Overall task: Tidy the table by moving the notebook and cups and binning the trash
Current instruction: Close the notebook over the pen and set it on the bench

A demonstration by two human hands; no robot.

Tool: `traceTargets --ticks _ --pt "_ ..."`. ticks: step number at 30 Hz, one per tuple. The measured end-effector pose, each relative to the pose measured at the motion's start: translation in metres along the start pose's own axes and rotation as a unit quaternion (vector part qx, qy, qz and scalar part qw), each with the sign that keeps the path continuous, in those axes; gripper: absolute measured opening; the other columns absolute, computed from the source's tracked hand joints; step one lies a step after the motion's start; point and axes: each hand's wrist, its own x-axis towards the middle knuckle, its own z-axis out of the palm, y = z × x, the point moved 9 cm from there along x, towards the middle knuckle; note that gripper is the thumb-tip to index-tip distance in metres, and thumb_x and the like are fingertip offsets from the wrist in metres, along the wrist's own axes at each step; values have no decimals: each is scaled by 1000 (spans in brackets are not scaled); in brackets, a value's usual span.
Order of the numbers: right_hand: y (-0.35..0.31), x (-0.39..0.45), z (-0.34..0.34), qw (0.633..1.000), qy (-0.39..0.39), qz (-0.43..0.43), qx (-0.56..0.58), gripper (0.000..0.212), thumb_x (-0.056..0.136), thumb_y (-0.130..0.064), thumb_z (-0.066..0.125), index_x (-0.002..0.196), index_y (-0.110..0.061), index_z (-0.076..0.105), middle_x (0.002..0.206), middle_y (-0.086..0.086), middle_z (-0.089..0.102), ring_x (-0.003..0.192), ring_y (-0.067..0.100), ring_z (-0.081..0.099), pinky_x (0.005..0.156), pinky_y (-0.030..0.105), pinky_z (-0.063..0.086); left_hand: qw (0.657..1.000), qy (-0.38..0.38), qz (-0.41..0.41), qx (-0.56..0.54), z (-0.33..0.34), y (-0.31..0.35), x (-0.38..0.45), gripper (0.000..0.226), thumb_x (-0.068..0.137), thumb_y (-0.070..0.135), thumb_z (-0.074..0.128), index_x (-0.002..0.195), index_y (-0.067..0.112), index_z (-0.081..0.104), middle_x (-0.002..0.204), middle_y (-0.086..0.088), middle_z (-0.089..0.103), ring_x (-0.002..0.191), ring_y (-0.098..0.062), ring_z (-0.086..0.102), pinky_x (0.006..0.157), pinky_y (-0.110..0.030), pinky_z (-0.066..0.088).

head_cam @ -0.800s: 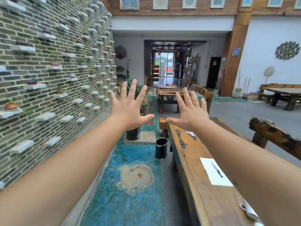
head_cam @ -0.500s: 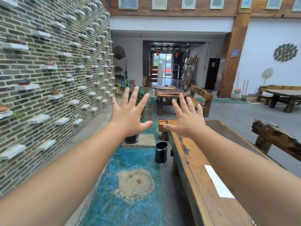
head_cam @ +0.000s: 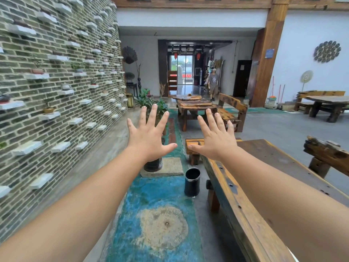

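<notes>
Both arms are stretched out in front of me, palms facing away. My left hand is spread wide and holds nothing; it hovers above the floor left of the long wooden table. My right hand is also spread and empty, above the table's far left corner. A black cylindrical bin stands on the floor beside the table's left edge, below and between the hands. My right forearm covers most of the tabletop. A sliver of white paper shows at the bottom edge. No notebook or cups are visible.
A brick wall with small shelves runs along the left. A potted plant stands on a stone slab beyond the bin. A wooden bench sits to the right of the table. Farther off are another table, and a person walking.
The view has tilted up and shifted left, so the white sheet with the pen has slid out of sight. Both hands stay spread and empty, now lower in the picture.
</notes>
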Motion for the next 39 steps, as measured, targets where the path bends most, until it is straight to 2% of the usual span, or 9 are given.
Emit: traceTargets --ticks 9,16,22,29,34,39 --pt "21 99 71 1000 -10 5 -2 108 66 -93 18 152 -34 -12 160 -1 -26 147 26 -18 114 58 -4 1000 1 -3 -2 80 -18 92 107 62 96 17 148 39 -11 162 -1 -17 146 -32 -17 105 -73 2" --pt "73 198 130 1000 4 4 8 107 69 -92 22 152 -33 -10 162 0 -21 148 26 -14 115 58 0 1000 26 1 6 142 0 189 105 64 95 19 148 39 -11 162 -1 -13 147 -32 -13 106 -73 5" --pt "124 258 184 1000 -19 13 5 107 69 -93 22 152 -34 -13 160 -1 -25 147 25 -16 115 58 0 1000 19 6 -3 204 31 260 105 64 94 20 149 39 -9 162 -1 -12 147 -31 -13 105 -73 6" --pt "200 286 240 998 -39 56 -11 106 70 -91 23 152 -34 -13 159 -1 -27 147 25 -17 115 59 0 997 -11 53 -54 279 97 331 105 64 93 21 149 39 -9 162 0 -16 147 -30 -15 107 -73 6" --pt "265 286 276 990 -58 126 -28 107 68 -93 20 152 -35 -11 160 0 -26 148 25 -16 114 59 0 987 -21 129 -98 326 169 381 104 64 92 22 149 40 -9 162 0 -15 147 -29 -14 108 -71 9" --pt "329 248 310 969 -77 231 -40 109 64 -93 15 152 -35 -8 161 -1 -22 148 23 -11 114 59 2 961 -29 228 -156 376 261 413 104 64 92 21 150 39 -6 163 0 -13 148 -28 -12 107 -70 11"
